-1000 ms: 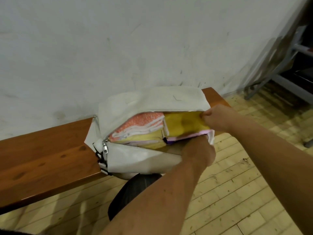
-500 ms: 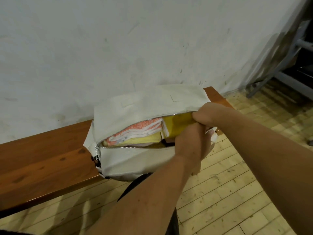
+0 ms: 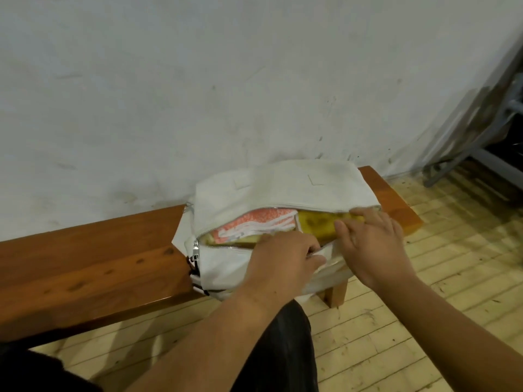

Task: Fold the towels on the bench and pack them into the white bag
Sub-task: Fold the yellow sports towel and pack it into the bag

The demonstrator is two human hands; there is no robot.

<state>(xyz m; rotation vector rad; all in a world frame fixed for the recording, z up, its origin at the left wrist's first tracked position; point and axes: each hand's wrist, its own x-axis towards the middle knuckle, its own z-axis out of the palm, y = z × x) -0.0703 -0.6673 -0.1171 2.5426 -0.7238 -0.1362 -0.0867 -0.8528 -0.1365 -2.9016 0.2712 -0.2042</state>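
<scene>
A wooden bench (image 3: 85,267) runs along a white wall (image 3: 198,80). The bag (image 3: 283,188) lies at its right end, long axis along it, mouth toward the person, towels (image 3: 254,224) inside. Left hand (image 3: 283,258) pinches the front zipper edge; right hand (image 3: 373,244) lies open, fingers flat on the yellow towel (image 3: 317,224).

A scuffed white wall (image 3: 198,94) rises at the back. Pale wood-plank floor (image 3: 424,321) spreads below. A grey metal frame (image 3: 464,162) stands at the right edge, near the wall's corner.
</scene>
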